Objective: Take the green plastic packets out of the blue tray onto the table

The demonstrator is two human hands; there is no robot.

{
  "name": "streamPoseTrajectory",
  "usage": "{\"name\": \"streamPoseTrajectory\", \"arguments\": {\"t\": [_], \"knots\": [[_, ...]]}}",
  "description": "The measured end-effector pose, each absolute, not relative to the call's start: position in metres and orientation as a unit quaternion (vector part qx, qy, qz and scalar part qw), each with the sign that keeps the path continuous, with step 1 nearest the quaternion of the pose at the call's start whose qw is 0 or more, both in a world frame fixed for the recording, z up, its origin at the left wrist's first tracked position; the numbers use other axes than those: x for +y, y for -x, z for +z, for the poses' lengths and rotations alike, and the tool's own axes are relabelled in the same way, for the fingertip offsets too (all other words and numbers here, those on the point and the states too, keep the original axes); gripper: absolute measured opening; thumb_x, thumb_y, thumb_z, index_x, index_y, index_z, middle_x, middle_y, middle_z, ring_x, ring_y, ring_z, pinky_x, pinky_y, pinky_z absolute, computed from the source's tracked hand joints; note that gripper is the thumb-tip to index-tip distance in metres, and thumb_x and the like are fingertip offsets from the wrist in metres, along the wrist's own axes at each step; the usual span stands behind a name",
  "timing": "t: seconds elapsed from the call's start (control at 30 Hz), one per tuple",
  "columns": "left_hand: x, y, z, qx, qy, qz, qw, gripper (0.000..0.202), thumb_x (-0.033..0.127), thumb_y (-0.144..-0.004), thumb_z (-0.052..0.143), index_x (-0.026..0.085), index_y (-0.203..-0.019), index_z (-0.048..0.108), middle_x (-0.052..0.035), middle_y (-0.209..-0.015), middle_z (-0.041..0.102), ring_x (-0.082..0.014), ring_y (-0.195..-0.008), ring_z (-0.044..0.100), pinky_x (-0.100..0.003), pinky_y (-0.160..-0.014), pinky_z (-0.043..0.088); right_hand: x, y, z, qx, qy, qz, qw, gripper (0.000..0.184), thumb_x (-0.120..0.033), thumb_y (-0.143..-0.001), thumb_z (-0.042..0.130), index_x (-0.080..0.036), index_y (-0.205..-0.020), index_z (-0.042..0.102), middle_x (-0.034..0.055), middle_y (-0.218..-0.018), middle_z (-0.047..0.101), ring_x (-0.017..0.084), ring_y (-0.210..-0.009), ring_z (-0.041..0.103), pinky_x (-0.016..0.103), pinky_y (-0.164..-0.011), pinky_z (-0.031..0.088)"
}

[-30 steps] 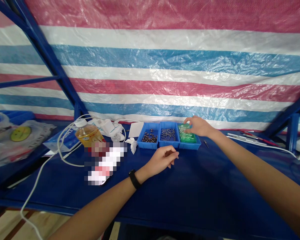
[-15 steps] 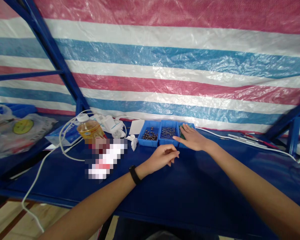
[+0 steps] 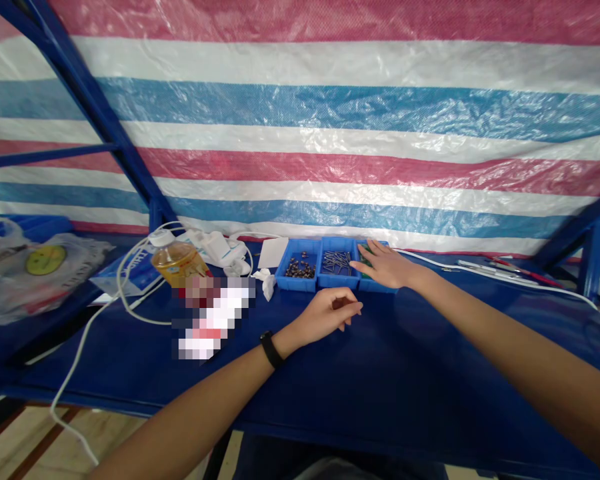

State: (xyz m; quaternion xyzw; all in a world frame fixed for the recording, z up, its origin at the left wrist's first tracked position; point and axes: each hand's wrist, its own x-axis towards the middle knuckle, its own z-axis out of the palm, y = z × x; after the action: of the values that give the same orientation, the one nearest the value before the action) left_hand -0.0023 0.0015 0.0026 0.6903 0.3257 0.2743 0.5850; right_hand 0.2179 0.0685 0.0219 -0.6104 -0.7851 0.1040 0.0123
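Observation:
Three small blue bins stand side by side at the back of the table. The left bin (image 3: 296, 285) holds small dark metal fasteners (image 3: 300, 268), and the middle bin (image 3: 337, 281) holds long thin screws or nails (image 3: 336, 261). Over the right bin (image 3: 375, 286) my right hand (image 3: 387, 263) lies palm down with fingers spread. Green pieces (image 3: 363, 259) show beneath it, their kind hidden. In front of the middle bin my left hand (image 3: 333, 313) rests near the tabletop, its fingers and thumb curled in. Whether anything is pinched there I cannot make out.
Left of the bins lie crumpled tissue (image 3: 267, 283), white adapters (image 3: 217, 248), a juice bottle (image 3: 177, 260) and a looped white cable (image 3: 83, 333). A plastic bag (image 3: 45, 267) sits far left. Pens (image 3: 485, 268) lie at the back right. A striped tarp (image 3: 360, 133) hangs behind.
My right hand has shifted slightly over the right bin, its fingers still spread. My left hand stays curled in nearly the same place. The view has moved a little.

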Motion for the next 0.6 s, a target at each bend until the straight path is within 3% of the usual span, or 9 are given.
{"name": "streamPoseTrajectory", "arguments": {"t": [0.1, 0.23, 0.3, 0.43, 0.6], "knots": [[0.002, 0.002, 0.003, 0.327, -0.689, 0.276, 0.584, 0.036, 0.05, -0.086, 0.066, 0.015, -0.079, 0.062, 0.0023, -0.059, 0.056, -0.0097, -0.052, 0.053, -0.019, -0.049, 0.042, 0.069, -0.219, 0.039, -0.789, 0.599, 0.138, 0.015, 0.099, -0.081, -0.091, 0.032, -0.011, -0.16, 0.029, 0.0162, -0.166, 0.021, 0.037, -0.155, 0.008, 0.052, -0.126, 0.011], [0.002, 0.003, 0.001, 0.312, -0.688, 0.287, 0.589, 0.031, 0.046, -0.086, 0.066, 0.015, -0.082, 0.062, 0.0024, -0.063, 0.057, -0.0093, -0.054, 0.055, -0.02, -0.051, 0.045, 0.06, -0.235, 0.083, -0.795, 0.567, 0.16, 0.146, 0.085, -0.078, -0.094, 0.031, -0.022, -0.157, 0.039, 0.0071, -0.163, 0.034, 0.037, -0.151, 0.028, 0.051, -0.125, 0.021], [0.001, 0.003, 0.0, 0.302, -0.688, 0.293, 0.59, 0.025, 0.04, -0.086, 0.066, 0.016, -0.086, 0.062, 0.0031, -0.064, 0.056, -0.0095, -0.054, 0.056, -0.02, -0.052, 0.046, 0.055, -0.245, 0.103, -0.793, 0.564, 0.163, 0.163, 0.088, -0.078, -0.086, 0.05, -0.028, -0.157, 0.038, 0.0047, -0.163, 0.034, 0.04, -0.149, 0.031, 0.055, -0.122, 0.027], [0.002, 0.004, -0.002, 0.293, -0.696, 0.29, 0.587, 0.017, 0.032, -0.085, 0.064, 0.015, -0.091, 0.063, 0.0036, -0.063, 0.056, -0.0095, -0.053, 0.057, -0.019, -0.051, 0.045, 0.056, -0.256, 0.115, -0.821, 0.531, 0.207, 0.044, 0.099, -0.069, -0.068, 0.077, -0.025, -0.152, 0.047, 0.0081, -0.157, 0.045, 0.047, -0.141, 0.042, 0.054, -0.116, 0.038], [0.003, 0.005, -0.002, 0.298, -0.701, 0.283, 0.583, 0.016, 0.029, -0.086, 0.064, 0.015, -0.092, 0.064, 0.0033, -0.062, 0.056, -0.0096, -0.054, 0.057, -0.019, -0.051, 0.045, 0.073, -0.256, 0.097, -0.856, 0.459, 0.237, -0.001, 0.088, -0.055, -0.065, 0.081, -0.024, -0.144, 0.059, 0.0075, -0.142, 0.062, 0.044, -0.131, 0.055, 0.047, -0.108, 0.048]]}}
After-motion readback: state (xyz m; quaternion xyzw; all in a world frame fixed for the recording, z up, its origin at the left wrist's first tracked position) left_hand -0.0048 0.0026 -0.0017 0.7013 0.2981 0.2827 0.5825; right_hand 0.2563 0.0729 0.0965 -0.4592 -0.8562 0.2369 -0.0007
